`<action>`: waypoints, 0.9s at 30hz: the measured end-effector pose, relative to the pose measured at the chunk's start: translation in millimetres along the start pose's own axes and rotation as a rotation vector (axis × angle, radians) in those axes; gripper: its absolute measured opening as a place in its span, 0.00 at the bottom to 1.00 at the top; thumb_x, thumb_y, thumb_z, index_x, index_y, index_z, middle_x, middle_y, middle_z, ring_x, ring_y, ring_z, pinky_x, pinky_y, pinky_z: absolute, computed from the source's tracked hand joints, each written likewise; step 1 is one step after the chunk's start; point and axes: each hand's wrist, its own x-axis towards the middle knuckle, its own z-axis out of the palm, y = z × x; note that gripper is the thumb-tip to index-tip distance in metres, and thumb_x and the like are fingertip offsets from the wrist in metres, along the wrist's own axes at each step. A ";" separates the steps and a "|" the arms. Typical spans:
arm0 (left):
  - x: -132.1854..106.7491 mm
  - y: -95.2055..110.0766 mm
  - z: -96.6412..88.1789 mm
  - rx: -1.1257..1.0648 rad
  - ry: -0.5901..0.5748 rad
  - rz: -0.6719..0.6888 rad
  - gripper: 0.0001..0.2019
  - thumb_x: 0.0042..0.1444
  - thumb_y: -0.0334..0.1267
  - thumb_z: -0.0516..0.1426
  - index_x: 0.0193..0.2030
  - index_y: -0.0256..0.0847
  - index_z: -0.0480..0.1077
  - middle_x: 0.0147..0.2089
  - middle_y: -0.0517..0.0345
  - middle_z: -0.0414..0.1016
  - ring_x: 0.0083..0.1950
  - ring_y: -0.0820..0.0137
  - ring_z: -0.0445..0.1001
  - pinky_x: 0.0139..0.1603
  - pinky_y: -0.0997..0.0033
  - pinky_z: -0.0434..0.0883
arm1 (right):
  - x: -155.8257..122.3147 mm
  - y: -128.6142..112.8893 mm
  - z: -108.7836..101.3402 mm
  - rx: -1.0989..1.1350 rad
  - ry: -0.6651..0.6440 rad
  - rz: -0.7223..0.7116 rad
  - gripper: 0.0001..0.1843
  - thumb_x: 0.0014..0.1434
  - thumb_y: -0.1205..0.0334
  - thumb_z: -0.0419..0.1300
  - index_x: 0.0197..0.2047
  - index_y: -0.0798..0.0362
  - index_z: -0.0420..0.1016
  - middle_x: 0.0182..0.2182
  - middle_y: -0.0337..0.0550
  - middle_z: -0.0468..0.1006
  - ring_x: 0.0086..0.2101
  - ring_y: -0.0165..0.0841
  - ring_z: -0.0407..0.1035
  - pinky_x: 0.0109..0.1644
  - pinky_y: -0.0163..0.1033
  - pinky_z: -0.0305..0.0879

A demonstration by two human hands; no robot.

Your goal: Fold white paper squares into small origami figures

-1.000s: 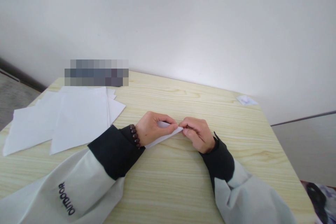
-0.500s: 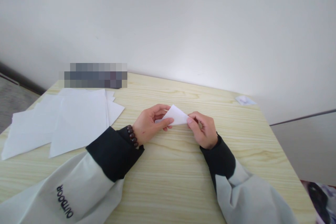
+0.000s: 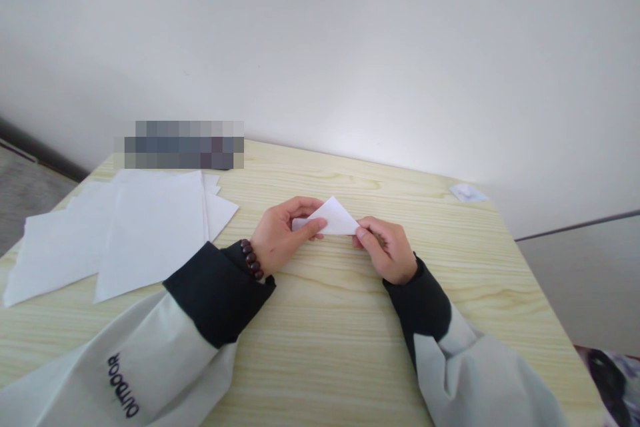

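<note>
A small white folded paper triangle [image 3: 331, 219] stands tilted up just above the light wooden table [image 3: 320, 320], held between both my hands. My left hand [image 3: 281, 235] pinches its left end with thumb and fingers; a dark bead bracelet sits on that wrist. My right hand [image 3: 385, 248] pinches its right corner with closed fingers. Both arms wear grey sleeves with black cuffs.
A loose stack of white paper sheets [image 3: 120, 230] lies at the table's left. A small white paper scrap [image 3: 467, 193] rests near the far right corner. A blurred dark object [image 3: 180, 145] sits at the back left, by the white wall.
The folded paper lay flat under my fingers a second ago; both hands have lifted and turned it so that its triangular face stands up. Hands shifted slightly away from me.
</note>
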 end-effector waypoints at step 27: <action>-1.3 1.8 1.4 0.128 -0.036 0.067 0.09 0.45 0.39 0.64 0.33 0.38 0.76 0.32 0.56 0.78 0.33 0.71 0.74 0.40 0.70 0.73 | 2.6 -6.0 9.4 -0.180 0.200 -0.261 0.04 0.56 0.67 0.57 0.36 0.51 0.71 0.31 0.42 0.79 0.32 0.30 0.73 0.37 0.34 0.68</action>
